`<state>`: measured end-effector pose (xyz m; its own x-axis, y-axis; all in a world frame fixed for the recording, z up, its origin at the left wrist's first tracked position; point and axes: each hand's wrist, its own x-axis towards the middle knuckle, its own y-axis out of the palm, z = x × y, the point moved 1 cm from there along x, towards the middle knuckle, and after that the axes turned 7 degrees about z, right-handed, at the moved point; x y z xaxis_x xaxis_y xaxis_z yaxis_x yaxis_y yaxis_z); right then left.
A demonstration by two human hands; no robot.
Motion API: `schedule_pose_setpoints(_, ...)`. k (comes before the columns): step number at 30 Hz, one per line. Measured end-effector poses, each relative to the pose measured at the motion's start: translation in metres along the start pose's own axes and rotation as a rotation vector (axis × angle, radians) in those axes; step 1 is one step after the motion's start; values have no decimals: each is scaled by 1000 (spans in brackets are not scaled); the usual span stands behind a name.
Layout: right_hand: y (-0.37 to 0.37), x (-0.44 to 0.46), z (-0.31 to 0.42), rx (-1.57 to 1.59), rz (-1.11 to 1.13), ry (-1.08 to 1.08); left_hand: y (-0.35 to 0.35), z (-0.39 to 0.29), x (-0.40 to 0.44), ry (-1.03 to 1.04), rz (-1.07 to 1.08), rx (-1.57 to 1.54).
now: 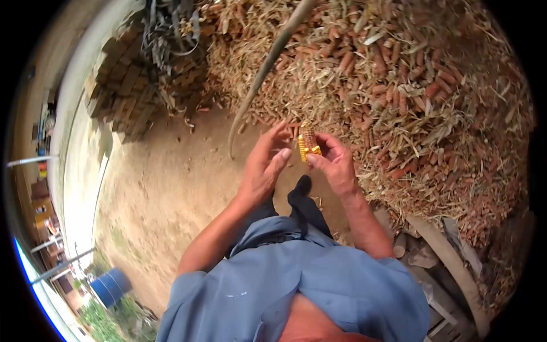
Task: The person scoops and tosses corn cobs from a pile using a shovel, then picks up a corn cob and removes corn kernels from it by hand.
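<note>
- The blue shirt (pixel 319 279) fills the near edge, with both forearms reaching forward from it.
- The right hand (pixel 340 168) pinches the corn cob (pixel 308 145) between thumb and fingers, holding it up in front of the body, above the floor.
- The left hand (pixel 262 168) stands just beside the cob, its fingers parted and slightly curled, gripping nothing that shows; whether a fingertip brushes the cob I cannot tell.
- The cob looks partly stripped: a reddish-brown stretch of its face appears bare, while yellow kernels remain at the lower end, along the left edge and near the top. The side turned away is hidden, so the full count left is unclear.
- Below the hands, a dark shoe (pixel 302 185) rests on the bare earth floor (pixel 165 176), which gives open room to the left.
- A long curved pole (pixel 262 74) slants down just beyond the left hand, bounding movement that way.
- Ahead and to the right, the heap of cobs and husks (pixel 399 97) closes off the space; many cobs in it look bare.
- Farther left stand stacked bricks (pixel 122 85) and a blue barrel (pixel 110 286), both well apart from the hands.
</note>
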<state>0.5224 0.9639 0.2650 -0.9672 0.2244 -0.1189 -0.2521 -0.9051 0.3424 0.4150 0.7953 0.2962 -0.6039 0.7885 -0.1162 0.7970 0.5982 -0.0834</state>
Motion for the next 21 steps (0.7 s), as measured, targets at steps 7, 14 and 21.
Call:
schedule_pose_setpoints(7, 82, 1, -33, 297, 182, 156, -80, -178, -95, 1331, -763, -15)
schedule_pose_setpoints(14, 204, 8, -78, 427, 364, 415, -191, -212, -270, 1504, -1008, 696)
schedule_pose_setpoints(21, 367, 13, -134, 294, 391, 605, -282, -207, -430, 1531, -867, 1012)
